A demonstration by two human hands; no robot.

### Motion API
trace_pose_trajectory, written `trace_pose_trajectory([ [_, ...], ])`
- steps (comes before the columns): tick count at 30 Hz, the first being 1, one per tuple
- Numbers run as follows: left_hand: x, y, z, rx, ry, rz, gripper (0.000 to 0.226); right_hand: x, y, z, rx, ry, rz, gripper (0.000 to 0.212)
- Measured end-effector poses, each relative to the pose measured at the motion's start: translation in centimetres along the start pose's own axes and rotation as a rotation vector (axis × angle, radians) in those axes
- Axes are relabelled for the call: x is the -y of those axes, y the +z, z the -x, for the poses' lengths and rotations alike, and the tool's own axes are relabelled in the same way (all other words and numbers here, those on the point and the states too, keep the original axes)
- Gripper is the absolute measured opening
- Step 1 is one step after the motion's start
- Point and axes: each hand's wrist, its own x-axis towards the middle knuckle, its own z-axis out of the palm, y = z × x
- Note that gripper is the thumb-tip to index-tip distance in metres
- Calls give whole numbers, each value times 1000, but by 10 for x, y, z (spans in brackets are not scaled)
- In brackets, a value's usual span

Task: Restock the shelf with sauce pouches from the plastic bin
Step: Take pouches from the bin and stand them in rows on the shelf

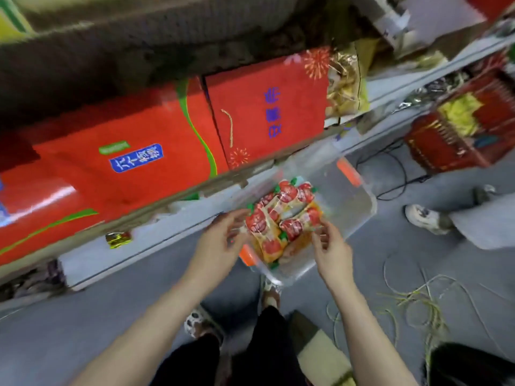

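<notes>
A clear plastic bin (pixel 354 210) with orange latches sits on the grey floor beside the shelf. Inside it lie several red-and-yellow sauce pouches (pixel 281 213). My left hand (pixel 220 240) reaches over the bin's near left edge, its fingers spread and touching the left side of the pouch pile. On the right side of the pile my right hand (pixel 328 246) has its fingertips pinched at the edge of a pouch. The frame is blurred, so neither grasp is clear. The shelf (pixel 133 246) runs along the left.
Large red gift boxes (pixel 145 151) fill the shelf above the bin. A small loose packet (pixel 118 239) lies on the lower shelf ledge. Another person's shoes (pixel 426 217) stand to the right, with a red basket (pixel 457 135) and cables beyond. Plastic straps (pixel 418 299) litter the floor.
</notes>
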Motion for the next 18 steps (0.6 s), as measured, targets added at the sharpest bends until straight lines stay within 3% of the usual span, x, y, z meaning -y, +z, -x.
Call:
trace_pose_trajectory([
  [7,54,106,-75,59,-219,-148,49,-77,46,-119,331,226,157,51],
  [10,74,133,-123,32,-165,-329,54,-111,66,-173,427,175,356,55],
  [18,113,200,-235,82,-150,-637,72,-155,104,-243,634,79,592,69],
])
